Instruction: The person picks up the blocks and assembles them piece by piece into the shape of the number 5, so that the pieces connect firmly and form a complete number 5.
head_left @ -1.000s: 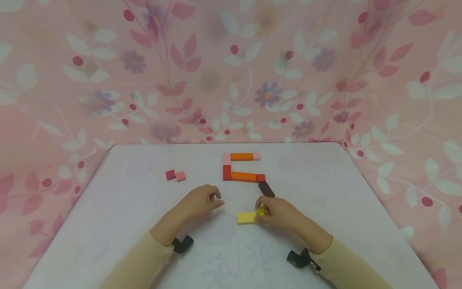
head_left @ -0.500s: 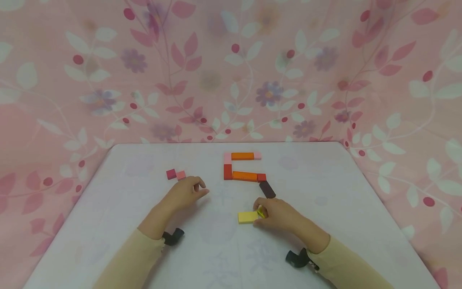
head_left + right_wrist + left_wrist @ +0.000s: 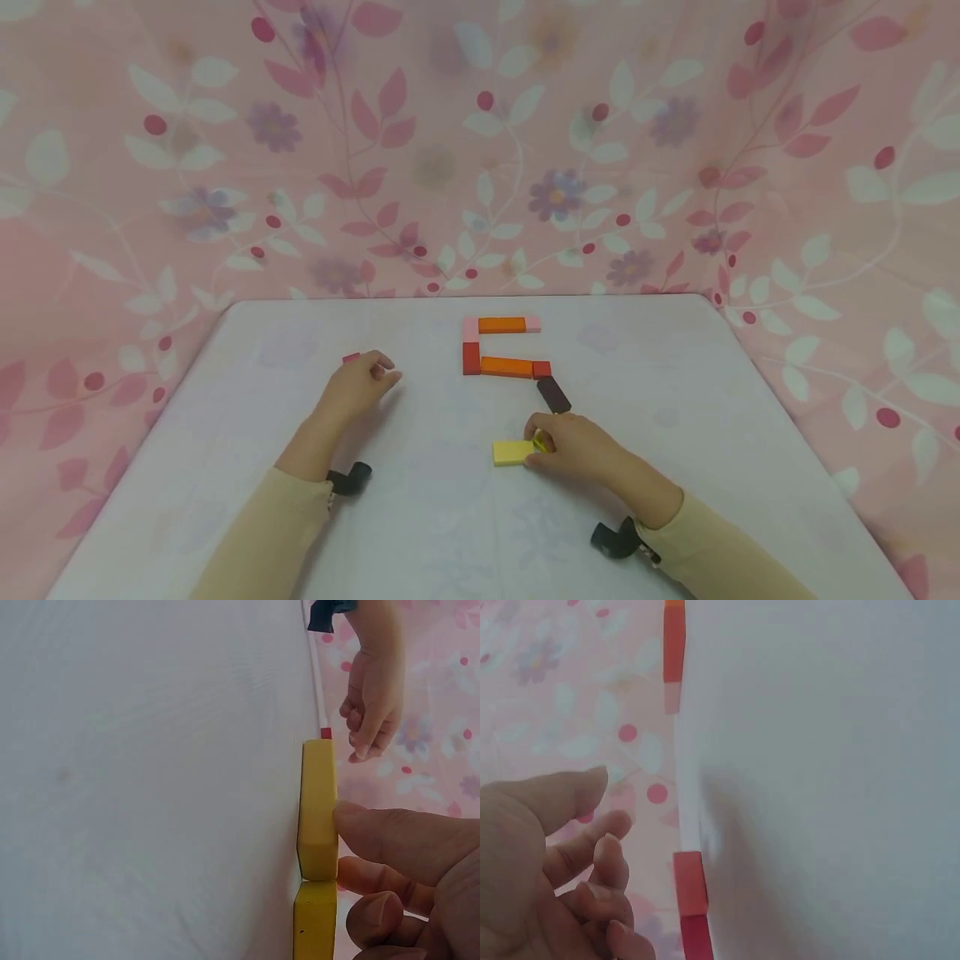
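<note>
My left hand (image 3: 356, 387) is over the left of the table, fingers loosely bent and holding nothing. Near it, in the left wrist view, lie a salmon block (image 3: 691, 883) and a crimson block (image 3: 697, 937). The head view shows only a bit of the crimson block (image 3: 350, 358); the hand hides the salmon one. With thumb and forefinger, my right hand (image 3: 577, 442) grips the right end of a pale yellow block (image 3: 512, 453) lying on the table. A deeper yellow block (image 3: 315, 919) sits end to end with it, mostly covered by that hand in the head view.
Farther back, small pink, red and orange blocks form an angular outline, including an upper orange block (image 3: 502, 325) and a lower one (image 3: 507, 367). A dark brown block (image 3: 553, 394) slants from its lower right corner towards my right hand. Floral cloth (image 3: 480, 167) hangs behind the table.
My left hand has moved left and away from me, from the table's middle to the salmon and crimson blocks. My right hand has stayed at the yellow blocks, shifting slightly.
</note>
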Demonstrator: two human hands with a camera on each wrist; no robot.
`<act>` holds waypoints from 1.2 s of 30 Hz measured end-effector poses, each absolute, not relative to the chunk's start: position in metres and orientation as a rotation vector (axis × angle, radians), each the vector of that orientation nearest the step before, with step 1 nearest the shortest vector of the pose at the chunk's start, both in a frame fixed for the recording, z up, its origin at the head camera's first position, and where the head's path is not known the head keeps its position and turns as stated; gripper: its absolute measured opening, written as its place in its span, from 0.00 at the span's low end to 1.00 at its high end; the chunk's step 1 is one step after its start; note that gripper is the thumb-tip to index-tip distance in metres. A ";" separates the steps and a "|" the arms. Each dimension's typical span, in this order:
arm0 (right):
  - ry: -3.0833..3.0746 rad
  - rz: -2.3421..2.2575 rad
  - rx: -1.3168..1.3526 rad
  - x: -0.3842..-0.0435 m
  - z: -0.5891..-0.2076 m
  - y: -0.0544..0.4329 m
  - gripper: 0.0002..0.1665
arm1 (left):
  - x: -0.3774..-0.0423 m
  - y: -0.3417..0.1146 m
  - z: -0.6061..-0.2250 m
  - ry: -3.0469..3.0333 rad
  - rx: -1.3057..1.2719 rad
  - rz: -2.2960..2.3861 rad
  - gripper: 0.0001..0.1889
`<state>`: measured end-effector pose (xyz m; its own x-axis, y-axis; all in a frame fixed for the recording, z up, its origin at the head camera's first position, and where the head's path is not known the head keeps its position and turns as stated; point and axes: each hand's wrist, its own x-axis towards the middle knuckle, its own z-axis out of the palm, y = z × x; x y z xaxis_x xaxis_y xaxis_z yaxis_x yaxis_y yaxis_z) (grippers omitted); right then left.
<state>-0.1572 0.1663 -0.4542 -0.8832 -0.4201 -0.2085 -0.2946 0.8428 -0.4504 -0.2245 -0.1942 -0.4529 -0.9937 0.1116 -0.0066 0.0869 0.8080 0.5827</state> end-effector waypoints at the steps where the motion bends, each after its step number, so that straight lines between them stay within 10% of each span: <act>1: 2.723 -0.596 -0.546 -0.157 -0.454 0.166 0.16 | -0.226 -0.197 -0.454 2.953 0.137 0.961 0.18; 36: 2.728 -0.562 -0.524 -0.156 -0.453 0.164 0.16 | -0.248 -0.218 -0.465 2.879 0.006 0.878 0.18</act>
<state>-0.1562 0.1640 -0.4527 -0.8863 -0.4076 -0.2197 -0.2876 0.8564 -0.4288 -0.2480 -0.2180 -0.4650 -0.9914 0.0422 -0.1240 -0.0342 0.8305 0.5560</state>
